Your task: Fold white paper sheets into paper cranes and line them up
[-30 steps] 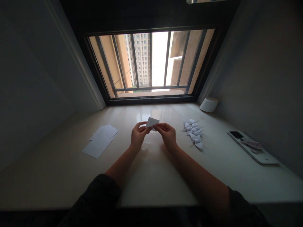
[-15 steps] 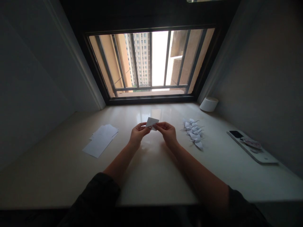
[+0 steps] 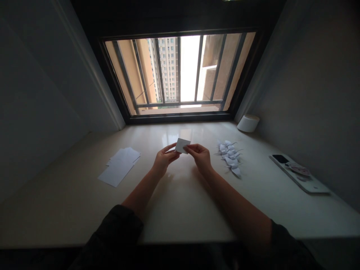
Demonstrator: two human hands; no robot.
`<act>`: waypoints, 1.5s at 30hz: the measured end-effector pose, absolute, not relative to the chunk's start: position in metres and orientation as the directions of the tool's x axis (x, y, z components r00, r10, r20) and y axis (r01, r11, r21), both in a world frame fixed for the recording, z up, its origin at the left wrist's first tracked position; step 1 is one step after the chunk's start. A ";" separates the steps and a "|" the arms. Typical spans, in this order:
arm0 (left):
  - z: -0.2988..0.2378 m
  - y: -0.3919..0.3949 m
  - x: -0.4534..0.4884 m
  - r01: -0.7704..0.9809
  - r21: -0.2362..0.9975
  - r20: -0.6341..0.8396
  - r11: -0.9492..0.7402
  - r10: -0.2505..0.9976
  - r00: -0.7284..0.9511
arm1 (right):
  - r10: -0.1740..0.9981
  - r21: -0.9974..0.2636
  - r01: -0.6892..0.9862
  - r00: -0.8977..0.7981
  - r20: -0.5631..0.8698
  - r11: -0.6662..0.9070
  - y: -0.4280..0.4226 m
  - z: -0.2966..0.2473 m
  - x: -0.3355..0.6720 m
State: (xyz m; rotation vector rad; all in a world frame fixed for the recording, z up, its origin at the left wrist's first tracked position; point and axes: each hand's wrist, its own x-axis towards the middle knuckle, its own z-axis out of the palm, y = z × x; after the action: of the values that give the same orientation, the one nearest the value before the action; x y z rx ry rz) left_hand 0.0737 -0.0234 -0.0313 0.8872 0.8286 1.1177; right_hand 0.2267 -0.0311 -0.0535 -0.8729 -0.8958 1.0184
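Observation:
Both my hands meet above the middle of the pale counter (image 3: 180, 202), pinching a small folded white paper (image 3: 182, 145) between them. My left hand (image 3: 163, 159) grips its left side with thumb and fingers closed on it. My right hand (image 3: 200, 155) pinches its right lower edge. The paper is held a little above the counter, tilted toward the window. A stack of flat white paper sheets (image 3: 119, 166) lies to the left of my left hand. To the right of my right hand lies a cluster of several small folded white paper figures (image 3: 230, 157).
A barred window (image 3: 180, 73) closes the far end of the counter. A white round container (image 3: 248, 123) stands at the back right corner. A white tablet-like slab with a dark phone (image 3: 298, 172) lies along the right wall. Walls rise on both sides.
The paper has turned slightly and risen a little between my fingers. My hands have shifted barely upward; everything on the counter stays put.

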 end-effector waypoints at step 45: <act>-0.044 -0.026 0.080 0.094 0.993 0.050 -0.073 0.973 0.223 | 0.912 -0.927 -0.156 0.291 0.288 0.342 -0.025 -0.066 0.223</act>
State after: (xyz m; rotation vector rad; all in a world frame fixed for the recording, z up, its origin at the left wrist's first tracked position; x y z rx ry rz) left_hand 0.0800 -0.0262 -0.0436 1.4259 1.0841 1.0369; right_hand 0.2230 -0.0246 -0.0662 -0.9420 -1.0077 0.8742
